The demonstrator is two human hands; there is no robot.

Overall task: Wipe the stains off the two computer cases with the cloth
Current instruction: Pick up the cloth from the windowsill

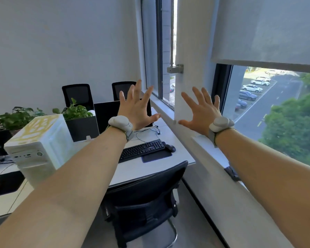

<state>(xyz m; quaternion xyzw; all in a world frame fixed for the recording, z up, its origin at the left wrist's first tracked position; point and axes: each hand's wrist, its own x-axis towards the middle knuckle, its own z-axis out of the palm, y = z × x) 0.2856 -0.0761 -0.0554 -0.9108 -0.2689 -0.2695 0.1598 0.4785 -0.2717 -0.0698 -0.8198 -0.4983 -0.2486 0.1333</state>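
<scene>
Both hands are held raised at frame centre, fingers spread wide, nothing gripped: left hand [136,108], right hand [201,111]. A white box-shaped computer case [38,149], its top marked with yellow stains, is seen standing on the white desk [150,169] at lower left.

Desk [179,154]: we see the case [38,149] on its left part.
Behind the case: plants [75,110].
Right of the case: keyboard [141,149], then mouse [170,148].
Behind the keyboard: monitor [106,113].
Before the desk: chair [147,197].
Right: window [276,104].
</scene>
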